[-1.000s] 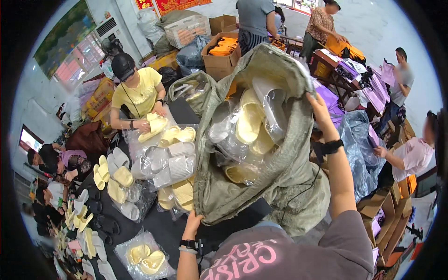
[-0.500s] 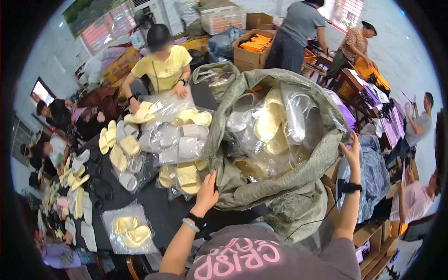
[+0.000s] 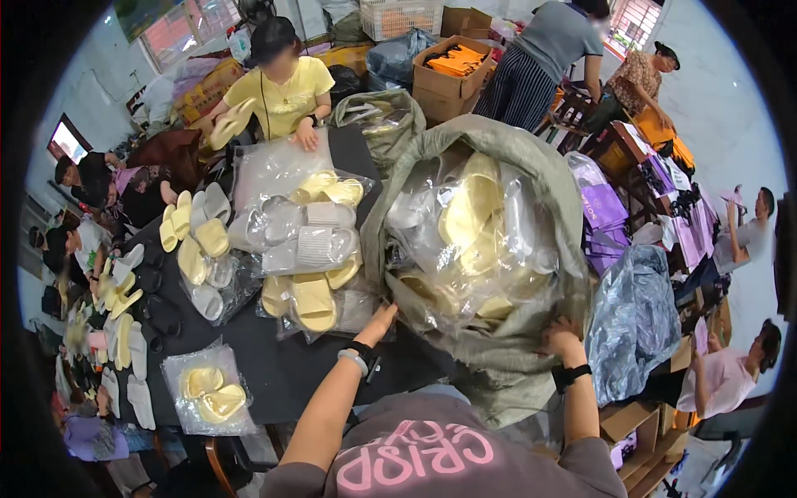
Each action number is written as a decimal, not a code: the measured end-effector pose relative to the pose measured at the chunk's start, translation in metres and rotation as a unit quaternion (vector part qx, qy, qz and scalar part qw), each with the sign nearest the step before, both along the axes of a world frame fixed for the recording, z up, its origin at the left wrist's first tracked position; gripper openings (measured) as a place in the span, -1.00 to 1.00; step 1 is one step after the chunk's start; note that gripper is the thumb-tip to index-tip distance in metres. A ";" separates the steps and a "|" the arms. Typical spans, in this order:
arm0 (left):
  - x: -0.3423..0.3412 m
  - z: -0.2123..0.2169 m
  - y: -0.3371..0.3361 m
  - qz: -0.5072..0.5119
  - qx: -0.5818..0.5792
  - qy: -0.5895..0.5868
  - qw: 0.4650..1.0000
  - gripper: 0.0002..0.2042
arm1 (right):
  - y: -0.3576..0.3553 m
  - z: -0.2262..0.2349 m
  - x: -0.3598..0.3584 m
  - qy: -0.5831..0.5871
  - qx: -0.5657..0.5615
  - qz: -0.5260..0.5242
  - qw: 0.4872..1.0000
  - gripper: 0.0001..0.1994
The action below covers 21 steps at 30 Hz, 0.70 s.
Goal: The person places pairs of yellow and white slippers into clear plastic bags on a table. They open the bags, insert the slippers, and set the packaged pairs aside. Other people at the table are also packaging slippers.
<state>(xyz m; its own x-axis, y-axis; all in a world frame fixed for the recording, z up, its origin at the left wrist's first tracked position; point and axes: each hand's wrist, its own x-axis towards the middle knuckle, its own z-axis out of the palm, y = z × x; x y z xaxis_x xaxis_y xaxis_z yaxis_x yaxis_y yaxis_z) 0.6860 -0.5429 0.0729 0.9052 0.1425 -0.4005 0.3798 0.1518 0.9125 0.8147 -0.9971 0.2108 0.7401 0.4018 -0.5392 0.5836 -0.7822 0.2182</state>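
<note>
Clock taken from the mouth of the grey-green sack (image 3: 506, 369), which gapes toward us at the right-hand end of the black counter (image 3: 290, 382).

Risks as we judge them: the near wall is slack and folded from 5 to 6, so the rim could flop inward if our support there slips. Clear-bagged yellow and grey slippers (image 3: 473, 207) fill the mouth; slick film on film could let top ones slide out if the sack tips. At 9, a bagged slipper pile (image 3: 311, 247) sits right beside the wall; a sideways shove could topple it. Base support is hidden, so we can't rate stability.

Hands: our left hand (image 3: 380, 322) is at 7–8, fingertips against the rim by the counter; can't tell if it pinches. Our right hand (image 3: 564, 338) is at 5, fingers bent onto the slack cloth; tips hidden, so gripping or just pressing, can't tell. Neither holds a slipper.
</note>
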 end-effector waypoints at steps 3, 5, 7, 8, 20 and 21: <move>0.000 -0.008 -0.009 -0.046 0.164 0.082 0.982 -0.38 | -0.050 -0.069 0.006 -0.062 0.035 -0.053 0.996 -0.34; -0.015 -0.016 -0.007 0.031 0.258 0.028 0.965 -0.41 | -0.020 -0.047 0.019 0.006 0.231 -0.100 0.968 -0.46; -0.007 -0.014 -0.009 0.092 0.194 0.026 0.976 -0.46 | -0.024 -0.037 0.034 0.163 0.455 -0.257 0.837 -0.59; -0.011 -0.006 -0.001 0.137 0.094 0.061 0.984 -0.50 | -0.003 -0.003 0.049 0.107 0.425 -0.192 0.878 -0.74; 0.054 0.018 -0.002 0.193 -0.153 0.075 0.966 0.23 | 0.118 0.168 0.229 -0.206 0.456 0.042 0.865 -0.50; 0.056 0.021 -0.005 0.202 -0.147 0.063 0.966 0.23 | 0.120 0.159 0.254 -0.240 0.450 0.021 0.860 -0.49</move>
<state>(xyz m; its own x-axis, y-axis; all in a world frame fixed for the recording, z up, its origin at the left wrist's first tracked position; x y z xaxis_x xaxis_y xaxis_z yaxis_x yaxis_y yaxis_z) 0.7420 -0.5482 0.0938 0.7408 0.3376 -0.5807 0.3402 0.5569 0.7577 1.0687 -0.8771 0.3693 0.7652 0.5284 0.3678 0.6273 -0.7406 -0.2409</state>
